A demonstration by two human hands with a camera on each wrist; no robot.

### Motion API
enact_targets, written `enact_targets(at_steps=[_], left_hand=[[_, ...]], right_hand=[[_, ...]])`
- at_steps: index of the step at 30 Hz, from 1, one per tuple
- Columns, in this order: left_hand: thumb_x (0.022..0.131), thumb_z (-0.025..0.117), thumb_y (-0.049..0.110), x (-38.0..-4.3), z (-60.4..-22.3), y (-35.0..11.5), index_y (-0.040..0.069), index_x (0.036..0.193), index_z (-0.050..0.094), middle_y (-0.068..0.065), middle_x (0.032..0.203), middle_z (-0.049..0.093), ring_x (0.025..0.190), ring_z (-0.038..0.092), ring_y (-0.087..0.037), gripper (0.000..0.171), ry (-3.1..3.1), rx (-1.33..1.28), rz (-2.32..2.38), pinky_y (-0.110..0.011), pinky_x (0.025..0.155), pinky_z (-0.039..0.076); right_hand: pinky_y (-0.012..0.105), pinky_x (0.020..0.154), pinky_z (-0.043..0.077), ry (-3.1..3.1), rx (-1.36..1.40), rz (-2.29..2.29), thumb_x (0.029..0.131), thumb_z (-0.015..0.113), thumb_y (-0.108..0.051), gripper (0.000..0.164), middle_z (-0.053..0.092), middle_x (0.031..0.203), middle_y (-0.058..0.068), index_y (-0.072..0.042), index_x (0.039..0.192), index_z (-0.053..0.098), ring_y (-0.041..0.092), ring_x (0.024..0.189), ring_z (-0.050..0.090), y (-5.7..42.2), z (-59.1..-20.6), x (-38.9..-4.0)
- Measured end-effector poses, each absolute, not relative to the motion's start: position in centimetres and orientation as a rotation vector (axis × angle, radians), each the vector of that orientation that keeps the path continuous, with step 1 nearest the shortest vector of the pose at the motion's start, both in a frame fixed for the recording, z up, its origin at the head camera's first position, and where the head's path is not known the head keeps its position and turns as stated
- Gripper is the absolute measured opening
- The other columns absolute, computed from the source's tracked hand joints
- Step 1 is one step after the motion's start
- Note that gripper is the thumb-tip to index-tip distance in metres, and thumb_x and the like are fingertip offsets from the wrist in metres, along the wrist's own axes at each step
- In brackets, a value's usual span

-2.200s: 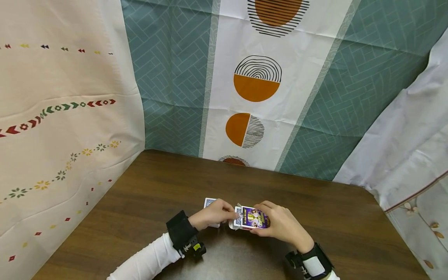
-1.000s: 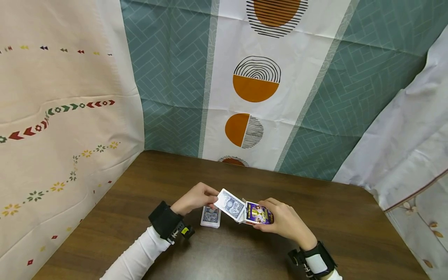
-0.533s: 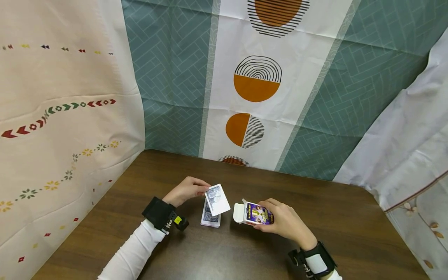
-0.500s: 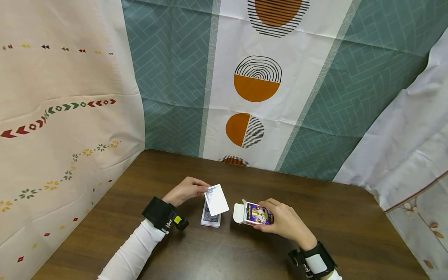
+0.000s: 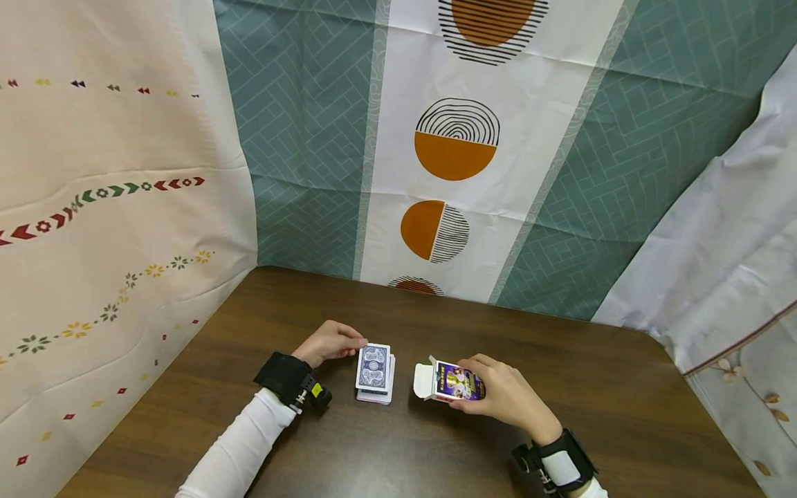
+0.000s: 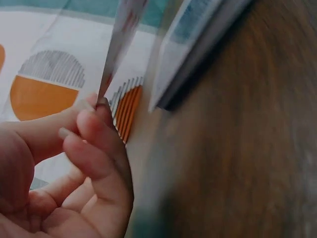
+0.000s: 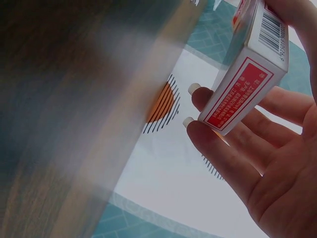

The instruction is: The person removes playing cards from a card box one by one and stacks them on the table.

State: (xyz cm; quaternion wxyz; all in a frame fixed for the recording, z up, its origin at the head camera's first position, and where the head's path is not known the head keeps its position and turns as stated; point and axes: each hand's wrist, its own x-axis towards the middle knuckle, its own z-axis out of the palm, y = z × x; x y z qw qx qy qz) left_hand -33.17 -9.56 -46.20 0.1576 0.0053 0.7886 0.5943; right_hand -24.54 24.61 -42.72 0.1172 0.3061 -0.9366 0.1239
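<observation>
My left hand [image 5: 330, 343] pinches a playing card [image 5: 373, 366] by its far left corner, thumb against fingertips. Blue and white patterning covers the card's upper side in the head view; from the left wrist the card [image 6: 121, 42] is nearly edge-on. Just beneath it lies a stack of cards [image 5: 376, 398], its right and near edges showing. To the right, my right hand [image 5: 504, 391] grips a purple and white card box [image 5: 459, 382] by its sides. The box's white flap [image 5: 424, 381] hangs out toward the stack. A barcode and red label mark the box's side [image 7: 237, 94] in the right wrist view.
The brown wooden table [image 5: 299, 297] runs back to a teal and white curtain [image 5: 311, 138]. A cream patterned cloth [image 5: 124, 207] hangs at the left, a white one [image 5: 735, 228] at the right. Black straps [image 5: 286, 379] with cameras circle both wrists.
The left hand has drawn a card out of the box, carried it left and turned it over the stack, lowering it there. The right hand has stayed nearly still with the box.
</observation>
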Motion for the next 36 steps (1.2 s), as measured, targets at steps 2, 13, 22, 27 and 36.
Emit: enact_targets(at_steps=[2,13,22,27,36], left_hand=[[0.085,0.073,0.011,-33.2,-46.5,-9.4,-0.005,0.099,0.071,-0.001,0.073,0.062,0.059,0.054,-0.008,0.022,2.304,-0.02,1.689,-0.018,0.055,0.043],[0.08,0.078,0.014,-32.5,-46.4,-8.2,0.0,0.086,0.076,-0.005,0.077,0.069,0.056,0.056,-0.011,0.015,2.59,-0.006,1.573,-0.022,0.053,0.041],[0.077,0.08,0.013,-32.1,-46.2,-7.9,0.005,0.077,0.076,-0.006,0.083,0.07,0.058,0.057,-0.013,0.009,2.731,0.025,1.453,-0.024,0.054,0.042],[0.077,0.08,0.013,-32.1,-46.3,-7.9,0.005,0.076,0.075,-0.008,0.089,0.07,0.056,0.058,-0.013,0.009,2.694,0.01,1.417,-0.024,0.054,0.041],[0.078,0.079,0.012,-32.3,-46.3,-7.7,0.005,0.073,0.075,-0.005,0.077,0.069,0.05,0.056,-0.011,0.009,2.678,0.012,1.399,-0.022,0.051,0.039]], right_hand=[[0.019,0.061,0.044,-2.741,0.902,0.363,0.072,0.077,-0.058,0.062,0.065,0.104,-0.003,-0.012,0.112,0.066,0.003,0.075,0.053,24.6,-42.8,-24.6],[0.02,0.062,0.046,-2.73,0.915,0.335,0.071,0.079,-0.056,0.061,0.065,0.102,-0.003,-0.012,0.112,0.066,0.003,0.075,0.054,24.6,-42.9,-24.8],[0.02,0.061,0.045,-2.761,0.899,0.34,0.073,0.076,-0.059,0.062,0.065,0.103,-0.002,-0.012,0.112,0.067,0.004,0.075,0.054,24.5,-43.0,-24.6],[0.019,0.06,0.044,-2.772,0.899,0.34,0.072,0.076,-0.058,0.061,0.065,0.103,-0.003,-0.013,0.112,0.067,0.003,0.074,0.053,24.3,-43.0,-24.5],[0.019,0.06,0.045,-2.792,0.903,0.336,0.073,0.074,-0.062,0.064,0.066,0.103,-0.002,-0.011,0.113,0.067,0.003,0.075,0.053,24.2,-43.0,-24.7]])
